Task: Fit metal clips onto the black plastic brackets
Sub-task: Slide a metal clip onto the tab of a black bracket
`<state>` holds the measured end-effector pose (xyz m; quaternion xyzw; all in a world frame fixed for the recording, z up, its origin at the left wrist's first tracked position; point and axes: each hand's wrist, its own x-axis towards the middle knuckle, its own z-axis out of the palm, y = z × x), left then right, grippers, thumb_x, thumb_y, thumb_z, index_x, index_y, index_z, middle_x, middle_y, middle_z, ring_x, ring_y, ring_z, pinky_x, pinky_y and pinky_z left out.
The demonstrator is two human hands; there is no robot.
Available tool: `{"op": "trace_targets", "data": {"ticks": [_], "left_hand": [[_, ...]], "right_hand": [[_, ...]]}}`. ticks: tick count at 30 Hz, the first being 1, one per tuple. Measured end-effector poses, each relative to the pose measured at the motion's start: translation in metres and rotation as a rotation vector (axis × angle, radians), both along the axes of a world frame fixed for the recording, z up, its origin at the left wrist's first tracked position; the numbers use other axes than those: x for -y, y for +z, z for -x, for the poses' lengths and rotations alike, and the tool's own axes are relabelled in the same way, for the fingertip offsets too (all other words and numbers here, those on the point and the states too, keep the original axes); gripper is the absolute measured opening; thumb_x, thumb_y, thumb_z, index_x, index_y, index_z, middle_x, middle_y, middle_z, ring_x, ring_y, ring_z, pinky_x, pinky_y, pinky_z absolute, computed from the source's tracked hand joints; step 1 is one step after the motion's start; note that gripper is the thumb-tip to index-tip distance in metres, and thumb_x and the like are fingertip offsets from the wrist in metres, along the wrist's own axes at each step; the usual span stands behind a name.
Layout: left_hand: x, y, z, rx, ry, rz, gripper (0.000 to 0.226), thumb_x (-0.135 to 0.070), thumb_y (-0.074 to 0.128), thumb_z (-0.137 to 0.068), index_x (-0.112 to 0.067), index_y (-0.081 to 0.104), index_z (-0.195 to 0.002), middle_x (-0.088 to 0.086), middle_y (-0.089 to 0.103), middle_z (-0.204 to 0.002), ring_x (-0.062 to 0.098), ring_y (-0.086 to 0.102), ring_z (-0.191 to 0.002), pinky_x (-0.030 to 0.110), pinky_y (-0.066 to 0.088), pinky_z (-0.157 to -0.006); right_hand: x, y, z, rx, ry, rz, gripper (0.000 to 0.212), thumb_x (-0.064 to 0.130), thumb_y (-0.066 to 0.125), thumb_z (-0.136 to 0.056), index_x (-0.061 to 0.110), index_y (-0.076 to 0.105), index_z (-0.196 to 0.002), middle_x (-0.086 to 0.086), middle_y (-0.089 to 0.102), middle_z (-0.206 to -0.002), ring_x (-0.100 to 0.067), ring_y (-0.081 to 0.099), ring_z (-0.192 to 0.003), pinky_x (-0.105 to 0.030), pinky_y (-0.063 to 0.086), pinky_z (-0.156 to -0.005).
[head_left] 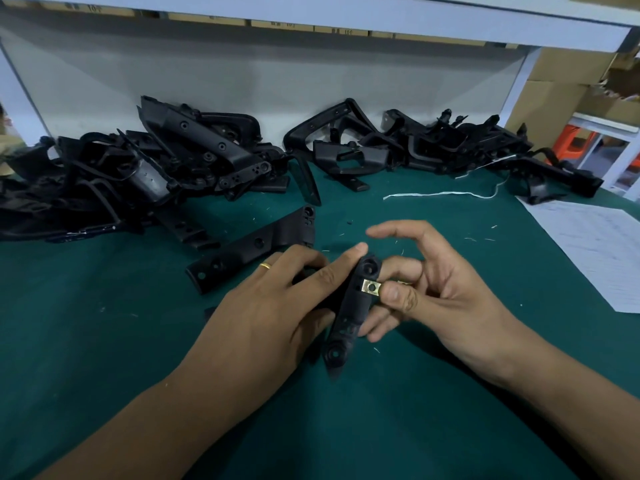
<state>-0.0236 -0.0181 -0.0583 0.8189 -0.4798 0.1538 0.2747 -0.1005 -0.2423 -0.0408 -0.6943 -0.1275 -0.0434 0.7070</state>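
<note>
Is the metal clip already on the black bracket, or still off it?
On, at least partly: the metal clip sits over the edge of the held bracket, the right hand pinching it. Whether it is fully seated, cannot tell.

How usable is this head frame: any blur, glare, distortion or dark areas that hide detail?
Head view: wide-angle bending bows the shelf edge; light is dim and even, no glare; the metal clip and held bracket read clearly between left hand and right hand; the bracket piles merge into black, with little detail.
</note>
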Motion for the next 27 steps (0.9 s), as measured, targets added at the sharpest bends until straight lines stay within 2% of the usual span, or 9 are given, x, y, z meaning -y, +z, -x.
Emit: {"op": "trace_targets", "data": {"ticks": [2,6,10,12,15,17,20,23,27], "left_hand": [[0.000,-0.002,0.000,-0.011,-0.009,0.009,0.064,-0.022,0.063,-0.097,-0.037,0.040,-0.156,-0.010,0.051,-0.129,0.017,0.055,-0.108,0.044,0.055,-0.077],[0.000,-0.003,-0.001,-0.011,-0.015,0.029,0.055,-0.022,0.061,-0.099,-0.033,0.048,-0.151,-0.009,0.052,-0.127,0.019,0.056,-0.104,0.046,0.055,-0.073],[0.001,-0.005,-0.002,-0.049,-0.041,0.061,0.049,-0.024,0.062,-0.100,-0.030,0.053,-0.148,-0.010,0.054,-0.129,0.019,0.059,-0.110,0.044,0.054,-0.082],[0.002,-0.005,-0.002,-0.069,0.019,0.083,0.051,-0.028,0.064,-0.095,-0.029,0.056,-0.145,-0.013,0.055,-0.128,0.016,0.059,-0.114,0.043,0.055,-0.087],[0.002,-0.002,-0.004,-0.057,0.171,0.067,0.055,-0.037,0.059,-0.090,-0.029,0.057,-0.145,-0.012,0.057,-0.124,0.018,0.059,-0.110,0.043,0.057,-0.086],[0.001,-0.002,-0.003,-0.044,0.221,0.031,0.056,-0.039,0.055,-0.090,-0.027,0.057,-0.145,-0.008,0.058,-0.121,0.021,0.060,-0.106,0.041,0.058,-0.080],[0.002,-0.002,-0.002,-0.028,0.260,-0.030,0.055,-0.038,0.058,-0.090,-0.029,0.057,-0.145,-0.007,0.060,-0.118,0.022,0.060,-0.101,0.038,0.057,-0.074],[0.002,-0.002,-0.003,-0.038,0.283,-0.064,0.055,-0.038,0.059,-0.091,-0.029,0.057,-0.145,-0.007,0.060,-0.117,0.022,0.060,-0.103,0.040,0.058,-0.074],[0.003,-0.001,-0.002,-0.043,0.308,-0.101,0.056,-0.042,0.053,-0.091,-0.028,0.057,-0.145,-0.006,0.060,-0.120,0.022,0.060,-0.106,0.041,0.057,-0.075]], "right_hand": [[-0.001,-0.003,0.000,0.032,0.019,0.038,0.043,0.014,0.065,-0.094,0.018,0.054,-0.136,-0.025,0.066,-0.095,-0.042,0.075,-0.077,-0.045,0.063,-0.069],[-0.003,-0.007,-0.001,0.131,-0.048,0.089,0.034,0.013,0.067,-0.092,0.011,0.063,-0.126,-0.029,0.061,-0.085,-0.038,0.074,-0.066,-0.045,0.061,-0.063],[0.002,-0.004,-0.004,0.157,-0.104,0.092,0.030,0.013,0.072,-0.088,0.010,0.069,-0.117,-0.022,0.066,-0.083,-0.034,0.071,-0.060,-0.041,0.060,-0.058],[0.010,0.000,-0.006,0.192,-0.224,0.134,0.022,0.017,0.069,-0.093,0.010,0.068,-0.113,-0.017,0.069,-0.084,-0.033,0.070,-0.061,-0.040,0.059,-0.058],[0.034,0.007,-0.005,0.214,-0.529,0.351,0.009,0.020,0.061,-0.103,0.018,0.069,-0.106,-0.007,0.070,-0.083,-0.023,0.065,-0.066,-0.035,0.056,-0.062],[0.050,0.008,-0.002,0.161,-0.676,0.559,0.011,0.021,0.066,-0.100,0.028,0.074,-0.096,0.004,0.072,-0.082,-0.012,0.064,-0.069,-0.024,0.052,-0.068],[0.055,0.005,-0.001,0.101,-0.655,0.758,0.013,0.020,0.075,-0.092,0.031,0.079,-0.088,0.014,0.072,-0.086,-0.008,0.066,-0.080,-0.016,0.046,-0.074],[0.048,0.001,-0.003,0.059,-0.557,0.944,0.008,0.026,0.081,-0.087,0.033,0.080,-0.086,0.014,0.065,-0.085,-0.007,0.060,-0.086,-0.016,0.041,-0.076],[0.044,0.001,-0.004,0.022,-0.525,1.102,0.005,0.031,0.080,-0.088,0.035,0.077,-0.090,0.015,0.060,-0.091,-0.003,0.055,-0.095,-0.024,0.044,-0.084]]}}
